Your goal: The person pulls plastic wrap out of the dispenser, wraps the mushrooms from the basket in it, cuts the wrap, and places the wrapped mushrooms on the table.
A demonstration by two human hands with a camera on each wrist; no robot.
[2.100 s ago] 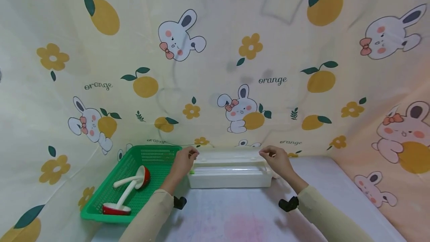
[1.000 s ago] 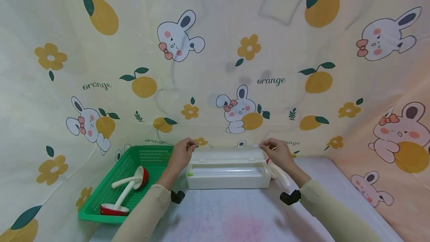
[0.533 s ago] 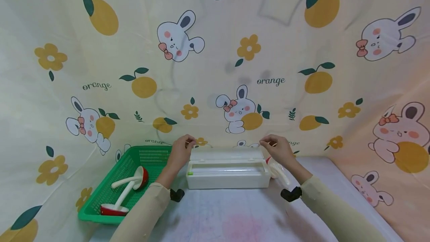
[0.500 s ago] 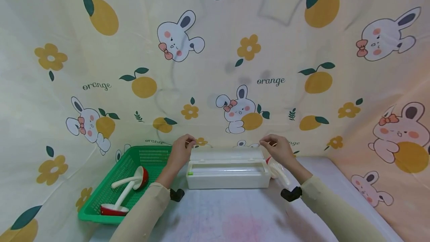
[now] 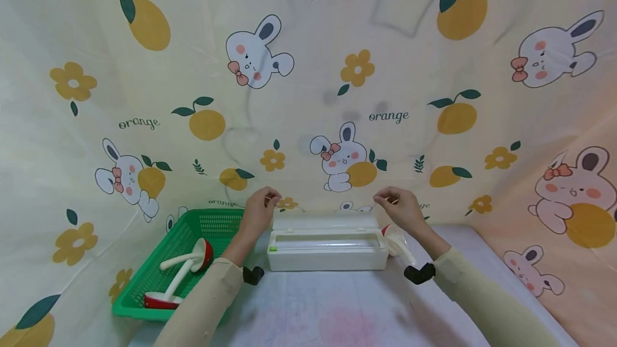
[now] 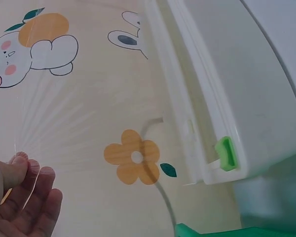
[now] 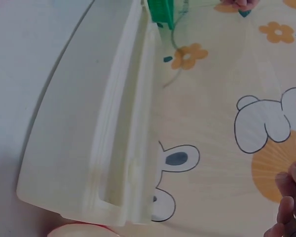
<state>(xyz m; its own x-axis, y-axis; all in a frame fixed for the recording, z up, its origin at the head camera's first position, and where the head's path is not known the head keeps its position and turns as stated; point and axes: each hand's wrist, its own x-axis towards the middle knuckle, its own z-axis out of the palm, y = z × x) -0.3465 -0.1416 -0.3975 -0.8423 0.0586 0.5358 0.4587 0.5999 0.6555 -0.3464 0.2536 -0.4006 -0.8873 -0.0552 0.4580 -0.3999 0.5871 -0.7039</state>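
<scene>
Cling film point(image 6: 49, 116), clear and nearly invisible against the wall, spans the gap between the two hands, with creases fanning from the fingertips at each end. To the left of and below the left hand sits a green plastic basket point(image 5: 130, 311), its rear right part hidden by the arm. In it lie two mushroom-shaped pieces with red caps and white stems: the upper piece point(image 5: 206, 253) has its cap turned toward the arm, and the lower piece point(image 5: 164, 301) rests cap down, its tilted stem reaching the other. The left hand point(image 5: 257, 212) pinches one end of the film between thumb and curled fingers. Below and between the hands, on the pale bench point(image 5: 299, 304), stands a white film dispenser point(image 5: 328, 259) with its lid point(image 5: 328, 221) raised at the back and a green slider point(image 6: 227, 154) at the end nearer the left hand. The right hand point(image 5: 402, 209) pinches the film's other end with thumb and fingers. Below it, just beside the dispenser's end, lies a third mushroom-shaped piece point(image 5: 395, 242). Behind both hands hangs a cream cloth point(image 5: 308, 100) printed with oranges, flowers and rabbits.
</scene>
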